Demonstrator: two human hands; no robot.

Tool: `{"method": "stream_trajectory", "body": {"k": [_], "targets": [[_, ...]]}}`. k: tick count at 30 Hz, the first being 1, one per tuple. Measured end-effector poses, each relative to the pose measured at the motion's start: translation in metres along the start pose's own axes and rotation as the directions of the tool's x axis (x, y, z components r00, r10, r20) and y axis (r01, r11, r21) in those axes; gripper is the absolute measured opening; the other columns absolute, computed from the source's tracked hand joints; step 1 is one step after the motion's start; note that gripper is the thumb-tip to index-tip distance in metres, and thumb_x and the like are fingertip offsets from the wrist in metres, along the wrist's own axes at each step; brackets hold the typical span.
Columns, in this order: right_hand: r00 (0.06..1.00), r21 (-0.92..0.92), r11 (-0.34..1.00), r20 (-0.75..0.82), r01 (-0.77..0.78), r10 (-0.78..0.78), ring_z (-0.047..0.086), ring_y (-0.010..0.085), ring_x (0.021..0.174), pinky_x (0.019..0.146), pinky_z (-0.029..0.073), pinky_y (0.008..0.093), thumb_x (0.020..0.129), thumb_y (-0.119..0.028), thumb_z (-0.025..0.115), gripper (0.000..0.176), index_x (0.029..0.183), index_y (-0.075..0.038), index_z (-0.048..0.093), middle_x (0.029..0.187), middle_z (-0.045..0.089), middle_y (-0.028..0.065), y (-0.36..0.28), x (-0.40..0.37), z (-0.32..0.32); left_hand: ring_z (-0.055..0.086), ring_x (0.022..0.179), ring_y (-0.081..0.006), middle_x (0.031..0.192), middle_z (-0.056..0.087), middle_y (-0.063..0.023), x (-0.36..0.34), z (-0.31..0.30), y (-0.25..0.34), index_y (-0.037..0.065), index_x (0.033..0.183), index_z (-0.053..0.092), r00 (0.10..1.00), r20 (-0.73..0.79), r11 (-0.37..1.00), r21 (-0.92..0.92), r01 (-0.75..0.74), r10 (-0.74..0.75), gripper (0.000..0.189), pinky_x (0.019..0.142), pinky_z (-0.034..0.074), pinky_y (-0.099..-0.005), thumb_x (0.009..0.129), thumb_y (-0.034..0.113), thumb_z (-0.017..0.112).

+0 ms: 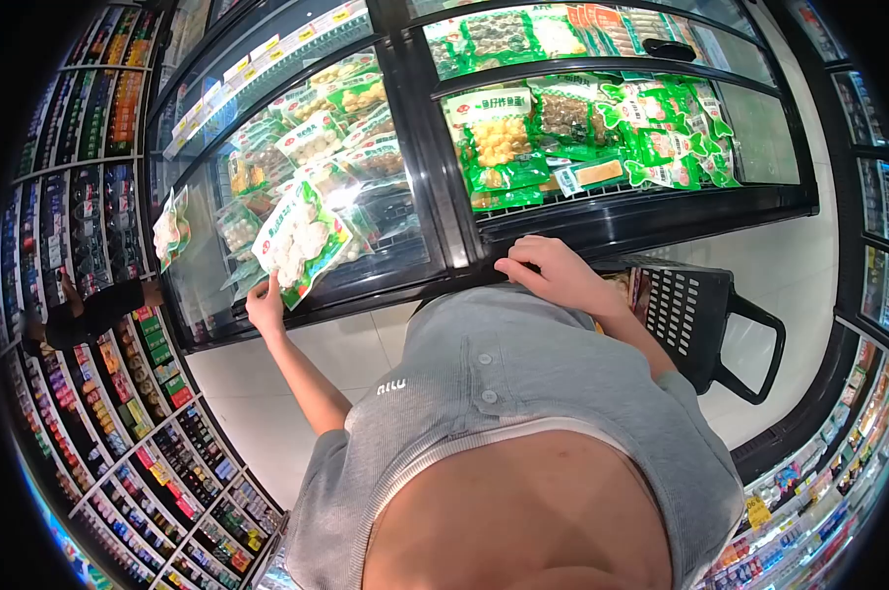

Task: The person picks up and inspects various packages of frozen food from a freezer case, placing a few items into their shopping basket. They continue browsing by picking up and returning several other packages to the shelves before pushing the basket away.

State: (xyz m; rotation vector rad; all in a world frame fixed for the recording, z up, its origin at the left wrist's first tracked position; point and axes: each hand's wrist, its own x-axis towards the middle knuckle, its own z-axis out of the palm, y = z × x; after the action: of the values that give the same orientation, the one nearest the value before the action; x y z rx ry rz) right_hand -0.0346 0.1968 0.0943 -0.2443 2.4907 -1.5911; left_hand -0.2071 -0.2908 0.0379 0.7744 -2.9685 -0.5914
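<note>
The largest item I observe is a long black-framed, glass-panelled freezer case (602, 226), stocked with printed plastic food packets. Beside the person's right forearm sits a black plastic shopping basket (717, 300) with slotted walls; its means of support cannot be determined. Next in size, a white-and-green plastic bag of pale round pieces (304, 239) is tilted over the case's left section, its bottom end overlapping the front rim. The left hand (265, 307) pinches this bag at its lower edge. The right hand (548, 267) lies loosely curled at the rim; whether it grips anything, I cannot tell. Assessed risks: the one-edge pinch could let the loose contents swing the bag free, and the rim could snag its film.
</note>
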Motion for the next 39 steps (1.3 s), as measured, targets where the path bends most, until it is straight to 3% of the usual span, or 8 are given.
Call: {"method": "stream_trajectory", "body": {"k": [4, 7, 12, 15, 19, 24, 27, 39], "targets": [[0.985, 0.040, 0.999, -0.170, -0.033, 0.040, 0.058, 0.0248, 0.074, 0.068, 0.045, 0.0337, 0.089, -0.018, 0.058, 0.022, 0.078, 0.001, 0.062, 0.073, 0.058, 0.0114, 0.033, -0.012, -0.044, 0.063, 0.078, -0.0271, 0.088, 0.066, -0.0124, -0.045, -0.018, 0.074, 0.006, 0.091, 0.068, 0.917, -0.320, 0.969, 0.133, -0.206, 0.239, 0.033, 0.069, 0.049, -0.0407, 0.077, 0.035, 0.072], [0.943, -0.020, 0.994, -0.318, -0.109, 0.097, 0.060, 0.0248, 0.085, 0.077, 0.047, 0.0333, 0.089, -0.018, 0.058, 0.018, 0.088, 0.000, 0.063, 0.086, 0.063, 0.0125, 0.063, -0.005, -0.099, 0.060, 0.087, -0.0290, 0.091, 0.065, -0.0134, -0.072, -0.008, 0.137, 0.006, 0.090, 0.068, 0.823, -0.337, 0.889, 0.163, -0.427, 0.457, 0.031, 0.075, 0.047, -0.0425, 0.079, 0.034, 0.071], [0.780, -0.533, 0.839, -0.569, -0.110, -0.260, 0.052, 0.0306, 0.103, 0.088, 0.042, 0.0395, 0.089, -0.023, 0.058, 0.021, 0.103, -0.007, 0.060, 0.106, 0.058, 0.0106, 0.138, 0.032, -0.210, 0.054, 0.103, -0.0313, 0.104, 0.061, -0.0139, -0.134, 0.057, 0.272, 0.006, 0.090, 0.068, 0.618, -0.139, 0.615, -0.067, -0.786, 0.774, 0.018, 0.091, 0.042, -0.0398, 0.079, 0.021, 0.072], [0.637, -0.693, 0.677, -0.642, -0.246, -0.427, 0.048, 0.0319, 0.112, 0.093, 0.040, 0.0408, 0.089, -0.023, 0.058, 0.026, 0.112, -0.011, 0.057, 0.118, 0.054, 0.0098, 0.172, 0.061, -0.267, 0.052, 0.111, -0.0305, 0.112, 0.059, -0.0127, -0.165, 0.111, 0.350, 0.006, 0.097, 0.066, 0.371, -0.055, 0.346, -0.261, -0.901, 0.927, 0.022, 0.096, 0.041, -0.0390, 0.079, 0.018, 0.070], [0.649, -0.648, 0.617, -0.710, -0.447, -0.275, 0.049, 0.0309, 0.109, 0.095, 0.036, 0.0486, 0.087, -0.022, 0.053, 0.026, 0.111, -0.014, 0.058, 0.111, 0.056, 0.0079, 0.224, 0.081, -0.294, 0.047, 0.120, -0.0343, 0.124, 0.054, -0.0164, -0.199, 0.170, 0.439, 0.003, 0.118, 0.057, 0.158, 0.014, 0.151, -0.394, -0.907, 0.987, 0.043, 0.101, 0.038, -0.0399, 0.082, 0.025, 0.068], [0.546, -0.563, 0.722, -0.780, -0.402, -0.305, 0.043, 0.0314, 0.114, 0.091, 0.037, 0.0482, 0.078, -0.015, 0.054, 0.026, 0.103, -0.014, 0.058, 0.107, 0.058, 0.0047, 0.228, 0.088, -0.280, 0.040, 0.124, -0.0365, 0.131, 0.045, -0.0200, -0.243, 0.226, 0.484, 0.001, 0.133, 0.042, 0.044, 0.051, 0.055, -0.243, -0.969, 0.998, 0.075, 0.105, 0.027, -0.0515, 0.079, 0.048, 0.067], [0.539, -0.529, 0.737, -0.799, -0.420, -0.267, 0.042, 0.0322, 0.116, 0.094, 0.034, 0.0482, 0.079, -0.013, 0.055, 0.024, 0.102, -0.011, 0.059, 0.110, 0.059, 0.0051, 0.218, 0.085, -0.280, 0.036, 0.125, -0.0394, 0.130, 0.043, -0.0240, -0.268, 0.223, 0.488, 0.000, 0.136, 0.037, 0.112, 0.092, 0.123, -0.127, -0.984, 0.989, 0.094, 0.106, 0.025, -0.0520, 0.071, 0.061, 0.067], [0.535, -0.410, 0.814, -0.832, -0.411, -0.149, 0.048, 0.0282, 0.107, 0.093, 0.031, 0.0461, 0.078, -0.006, 0.055, 0.015, 0.090, -0.010, 0.062, 0.098, 0.062, 0.0027, 0.179, -0.017, -0.239, 0.041, 0.116, -0.0346, 0.127, 0.046, -0.0201, -0.341, 0.161, 0.433, -0.001, 0.134, 0.041, 0.061, 0.310, 0.124, -0.190, -0.974, 0.949, 0.089, 0.097, 0.033, -0.0456, 0.075, 0.062, 0.063]]}}
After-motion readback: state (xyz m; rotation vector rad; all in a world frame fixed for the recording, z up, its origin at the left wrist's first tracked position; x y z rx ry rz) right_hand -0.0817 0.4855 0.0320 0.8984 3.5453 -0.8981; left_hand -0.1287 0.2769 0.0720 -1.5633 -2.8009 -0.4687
